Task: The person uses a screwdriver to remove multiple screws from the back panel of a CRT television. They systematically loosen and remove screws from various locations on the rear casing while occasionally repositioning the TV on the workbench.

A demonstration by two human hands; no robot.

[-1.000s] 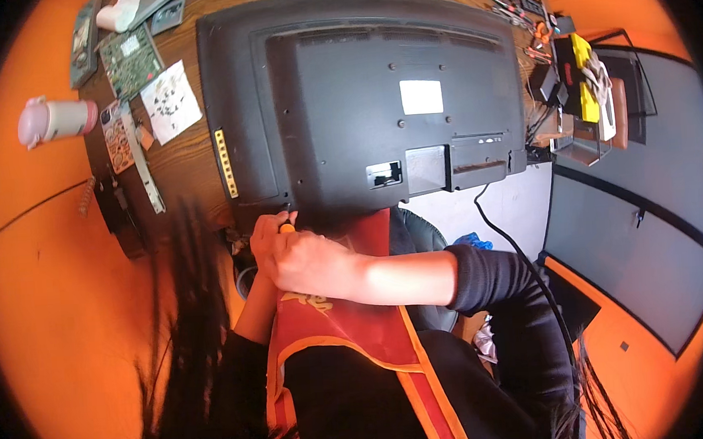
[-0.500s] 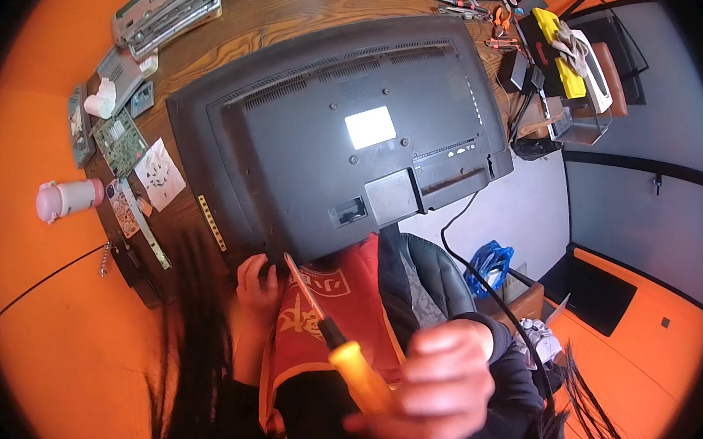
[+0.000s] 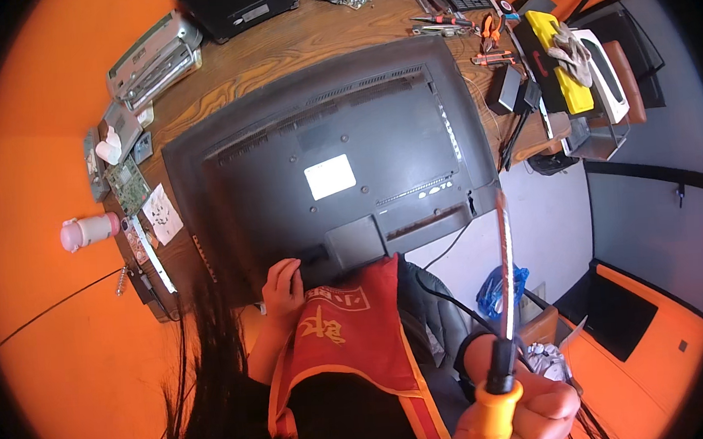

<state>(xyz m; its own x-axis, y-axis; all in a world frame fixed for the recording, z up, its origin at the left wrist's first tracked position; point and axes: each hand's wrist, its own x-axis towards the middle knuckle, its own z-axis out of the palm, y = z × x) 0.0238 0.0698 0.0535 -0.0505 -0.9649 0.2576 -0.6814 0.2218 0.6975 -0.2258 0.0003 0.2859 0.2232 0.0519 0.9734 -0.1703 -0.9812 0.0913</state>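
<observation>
A large black flat-screen television [image 3: 271,224] lies on its front, with its back panel and a white label facing up. My left hand [image 3: 282,294] is at its near edge, left of the middle, fingers bent over the rim; the thumb is hidden. In my right hand [image 3: 544,413], at the lower right, a screwdriver [image 3: 496,412] stands nearly upright, its yellow handle gripped and its long shaft pointing away from me. The tip shows beside the television's right near corner, apparently apart from it. A red apron [image 3: 346,324] with orange trim covers my front.
Pliers [image 3: 491,32] and other tools lie at the table's [image 3: 308,41] far right, near a yellow-and-black case [image 3: 559,62]. A circuit board [image 3: 128,187], a paper with small dark pieces [image 3: 162,215] and a pink bottle [image 3: 88,231] are at the left. A cable [image 3: 453,302] runs past the chair.
My right hand has moved right with the screwdriver, whose tip has left the television's near-left edge and swung upright. The view has shifted; my left hand stays at the near edge.
</observation>
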